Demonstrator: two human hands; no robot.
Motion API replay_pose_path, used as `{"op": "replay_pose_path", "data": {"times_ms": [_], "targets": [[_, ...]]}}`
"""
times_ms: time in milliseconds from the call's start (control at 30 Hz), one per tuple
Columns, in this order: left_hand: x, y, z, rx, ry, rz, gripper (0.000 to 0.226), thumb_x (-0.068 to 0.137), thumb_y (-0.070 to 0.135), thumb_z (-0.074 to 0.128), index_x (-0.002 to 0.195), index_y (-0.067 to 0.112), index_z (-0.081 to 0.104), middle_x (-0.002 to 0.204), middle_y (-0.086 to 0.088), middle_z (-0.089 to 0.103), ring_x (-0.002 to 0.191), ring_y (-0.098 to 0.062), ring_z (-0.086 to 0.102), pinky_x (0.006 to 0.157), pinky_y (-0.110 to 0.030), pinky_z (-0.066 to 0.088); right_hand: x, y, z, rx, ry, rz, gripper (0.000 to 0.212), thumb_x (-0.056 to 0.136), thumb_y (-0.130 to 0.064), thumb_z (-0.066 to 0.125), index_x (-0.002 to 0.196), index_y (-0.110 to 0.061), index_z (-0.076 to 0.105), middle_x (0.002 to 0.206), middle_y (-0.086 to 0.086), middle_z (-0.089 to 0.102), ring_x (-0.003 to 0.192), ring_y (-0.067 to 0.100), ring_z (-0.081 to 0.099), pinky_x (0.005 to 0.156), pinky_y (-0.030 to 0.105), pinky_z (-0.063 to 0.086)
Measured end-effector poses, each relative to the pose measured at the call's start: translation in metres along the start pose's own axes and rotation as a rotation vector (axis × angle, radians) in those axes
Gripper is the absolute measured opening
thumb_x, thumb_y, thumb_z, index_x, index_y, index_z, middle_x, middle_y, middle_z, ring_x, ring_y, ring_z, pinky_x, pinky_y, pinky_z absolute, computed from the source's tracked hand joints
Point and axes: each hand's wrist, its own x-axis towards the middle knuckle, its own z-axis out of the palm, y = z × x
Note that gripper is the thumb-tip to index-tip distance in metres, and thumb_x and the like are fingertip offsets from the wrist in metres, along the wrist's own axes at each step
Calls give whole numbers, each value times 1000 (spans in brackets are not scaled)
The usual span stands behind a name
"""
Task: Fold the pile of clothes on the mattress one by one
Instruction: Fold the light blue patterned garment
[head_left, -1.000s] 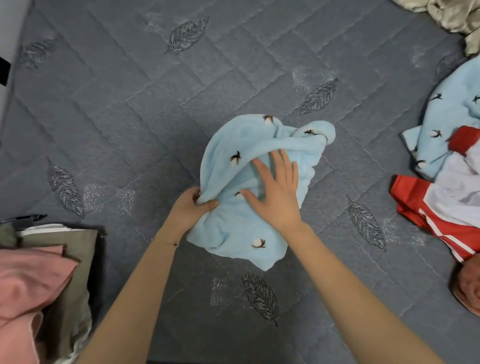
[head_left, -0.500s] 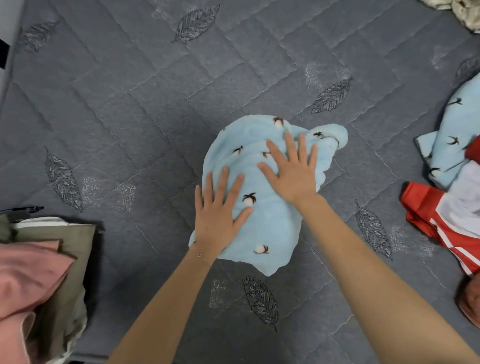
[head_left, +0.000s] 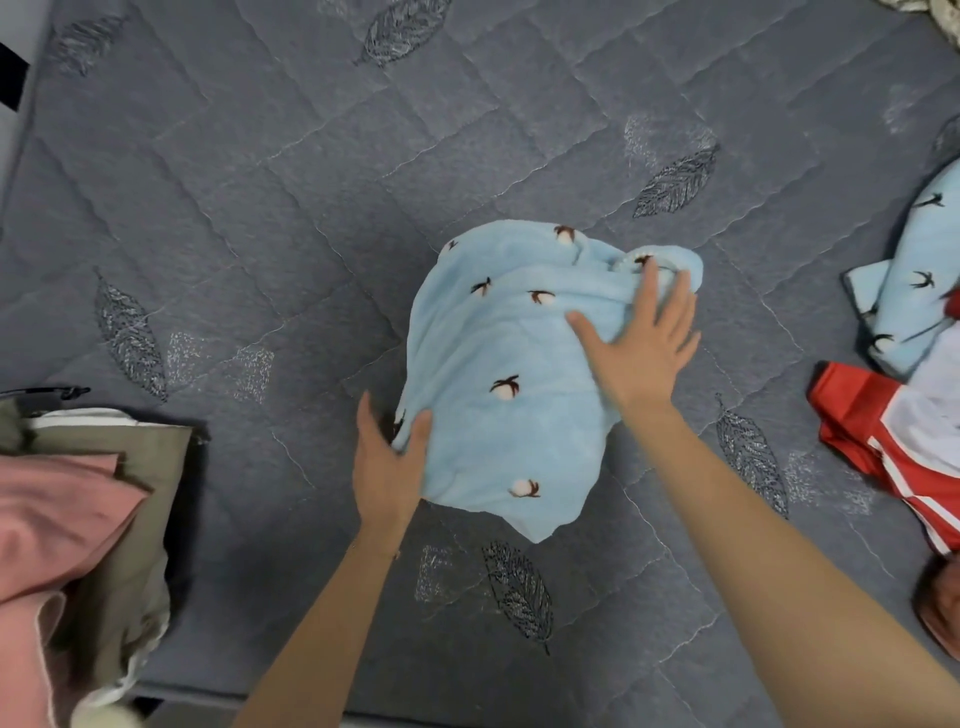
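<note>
A pale blue fleece garment (head_left: 509, 384) with a small cotton-boll print lies bunched in the middle of the grey quilted mattress (head_left: 260, 208). Its long axis runs from a near tip to a crumpled far-right corner. The left hand (head_left: 387, 462) sits at the near-left edge, its grip clamped on that edge with the thumb over the cloth and the fingers tucked at its side. The right hand (head_left: 641, 343) lies flat on the far-right part, fingers spread and straight, pressing down and holding nothing. The left hand is therefore the nearer one to the loose left edge, and the cloth lies to its right. A fold across would likely carry that edge rightward toward the pinned side. The unfolded pile (head_left: 898, 452) waits at the right edge, well apart, and a folded stack (head_left: 130, 467) sits at the near left.
</note>
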Motion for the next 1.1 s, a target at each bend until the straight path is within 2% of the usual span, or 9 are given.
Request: {"op": "replay_pose_path", "data": {"times_ms": [67, 133, 267, 367, 667, 767, 867, 1000, 1100], "targets": [[-7, -3, -3, -230, -129, -132, 66, 78, 68, 56, 135, 38, 43, 126, 23, 54, 119, -6, 55, 86, -12, 46, -2, 10, -2, 442, -109, 228, 113, 76, -60, 70, 154, -26, -4, 162, 3, 3, 148, 24, 8, 119, 50, 13], [-2, -1, -1, -377, -224, -229, 62, 76, 64, 62, 129, 35, 51, 119, 18, 62, 110, -6, 61, 81, -12, 49, -3, 14, -2, 833, -204, 417, 121, 74, -45, 80, 154, -23, -9, 158, 0, 20, 142, 20, 27, 115, 43, 29], [11, 14, 1, -475, -264, -363, 54, 78, 50, 70, 123, 24, 58, 113, 8, 67, 101, -9, 66, 86, -26, 53, -4, 20, -9, 1004, -254, 479, 78, 74, -26, 83, 138, -24, 38, 120, -12, 58, 116, 14, 57, 79, 23, 54], [19, 21, -6, -462, -223, -342, 23, 81, 41, 74, 97, 31, 63, 98, 11, 70, 86, -5, 69, 69, -19, 54, -15, 27, -21, 1106, -272, 500, 62, 75, -17, 81, 130, -20, 52, 119, -6, 65, 106, 12, 63, 81, 28, 55], [43, 72, -23, 38, -177, 199, 16, 88, 39, 67, 96, 25, 66, 86, 17, 65, 79, -1, 61, 71, -20, 45, -103, 74, -50, 1141, -593, 703, 59, 66, -23, 83, 121, -18, 63, 108, -4, 73, 99, 14, 70, 78, 30, 58], [44, 80, -21, 315, -20, 567, 27, 90, 39, 66, 93, 13, 70, 82, 1, 71, 74, -16, 63, 77, -33, 49, -130, 89, -48, 1191, -767, 835, 61, 65, -24, 80, 122, -19, 61, 109, 0, 73, 94, 15, 71, 73, 30, 60], [36, 69, -18, 428, -20, 561, 32, 92, 40, 62, 102, 11, 70, 95, -9, 72, 90, -30, 66, 95, -50, 46, -135, 99, -51, 989, -858, 844, 67, 66, -43, 78, 126, -22, 56, 116, 0, 70, 104, 21, 68, 90, 40, 54], [25, 45, -27, 108, -64, 116, 79, 85, 53, 65, 149, 19, 32, 149, -4, 41, 136, -22, 40, 112, -43, 34, -120, 102, -54, 787, -365, 665, 86, 65, -37, 87, 134, -6, 46, 132, 5, 57, 116, 19, 56, 105, 37, 43], [9, 23, -38, -308, -163, -122, 113, 71, 60, 74, 154, 28, 5, 146, 11, 36, 131, -11, 41, 104, -30, 38, -110, 90, -56, 568, -110, 427, 104, 49, -42, 94, 130, 3, 45, 130, 13, 55, 121, 28, 53, 103, 46, 44]]}}
